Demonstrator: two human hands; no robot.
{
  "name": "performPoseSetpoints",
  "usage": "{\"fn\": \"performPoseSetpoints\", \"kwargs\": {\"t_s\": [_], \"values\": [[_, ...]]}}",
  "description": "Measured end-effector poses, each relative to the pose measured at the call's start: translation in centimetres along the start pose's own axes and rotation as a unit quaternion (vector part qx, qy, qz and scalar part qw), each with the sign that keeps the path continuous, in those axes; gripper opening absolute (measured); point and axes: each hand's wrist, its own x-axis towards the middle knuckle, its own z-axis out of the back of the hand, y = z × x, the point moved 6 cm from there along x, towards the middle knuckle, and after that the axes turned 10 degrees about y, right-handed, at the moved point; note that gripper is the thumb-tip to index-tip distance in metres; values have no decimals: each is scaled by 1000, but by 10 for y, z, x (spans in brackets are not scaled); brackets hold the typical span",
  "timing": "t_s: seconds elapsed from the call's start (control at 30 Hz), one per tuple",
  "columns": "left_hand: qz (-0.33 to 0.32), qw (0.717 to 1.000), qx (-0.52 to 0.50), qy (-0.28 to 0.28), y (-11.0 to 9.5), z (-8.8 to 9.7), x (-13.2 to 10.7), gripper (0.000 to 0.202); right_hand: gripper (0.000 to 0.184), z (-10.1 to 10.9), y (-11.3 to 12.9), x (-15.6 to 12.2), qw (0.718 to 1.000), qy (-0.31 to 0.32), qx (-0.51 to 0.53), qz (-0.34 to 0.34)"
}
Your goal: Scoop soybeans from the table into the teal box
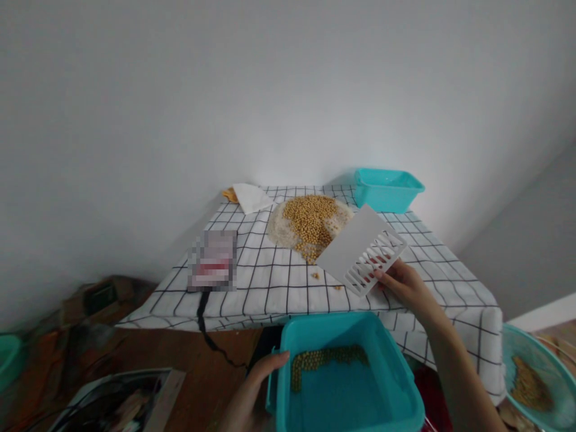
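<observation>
Bin: turquoise bin [333, 331] is held at the near edge of the checked cloth [256, 282], its opening seemingly kept close to the tabletop; beans [330, 357] are gathered along its far side.
Left hand [257, 384]: bin's left rim is gripped, thumb over the top, apparently for steadiness; the lower fingers cannot be made out.
Right hand [400, 279]: white panel [353, 240] is grasped at its slotted end, likely for purchase, so its solid end is left toward the pile.
Bean pile [310, 216]: spread mid-cloth; whether it is touched by the panel cannot be told.
Second bin [387, 201]: set at the far right, perhaps for elbow room.
</observation>
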Motion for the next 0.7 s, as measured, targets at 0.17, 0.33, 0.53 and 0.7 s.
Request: {"fn": "performPoseSetpoints", "kwargs": {"t_s": [0.17,0.33,0.53,0.7], "values": [[61,998,-22,-24,0,-5,2,20,32,-4,3,2,1000,2,-7,1],[50,998,-29,-22,-11,-25,-2,21,27,-3,5,0,1000,4,-3,15],[49,998,-8,-34,-1,-4,1,21,24,-4,4,1,1000,12,-4,12],[-27,998,51,3,2,19,2,36,22,-2,6,0,1000,-15,-13,9]]}}
